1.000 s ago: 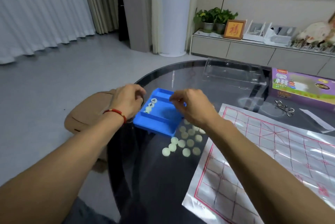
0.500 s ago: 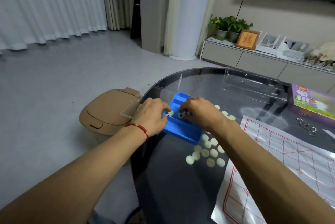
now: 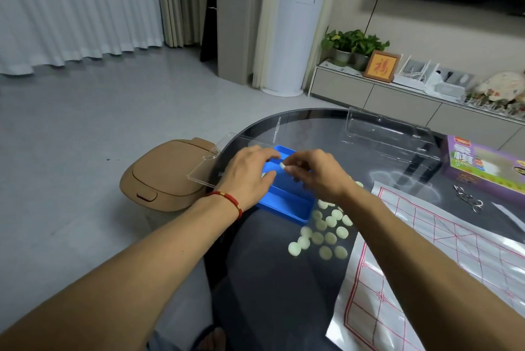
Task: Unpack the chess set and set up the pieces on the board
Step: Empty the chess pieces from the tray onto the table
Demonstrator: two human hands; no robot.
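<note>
A blue plastic tray (image 3: pixel 287 204) sits on the dark glass table near its left edge. Both hands are over it. My left hand (image 3: pixel 247 177) rests on the tray's left side with curled fingers, and a pale piece shows under its fingertips. My right hand (image 3: pixel 315 174) pinches a pale round piece (image 3: pixel 282 165) above the tray. Several pale green round pieces (image 3: pixel 326 232) lie loose on the glass just right of the tray. The paper board (image 3: pixel 443 259) with red grid lines lies flat at the right.
A clear plastic lid (image 3: pixel 389 134) lies at the table's far side, and another clear sheet (image 3: pixel 204 168) overhangs the left edge. A purple box (image 3: pixel 483 166) and a metal ring puzzle (image 3: pixel 468 200) sit at the right. A tan bin (image 3: pixel 162 177) stands on the floor.
My right hand has lifted a pale piece out of the tray. The left hand has shifted further over the tray. The camera has tilted, so the table sits lower in view.
</note>
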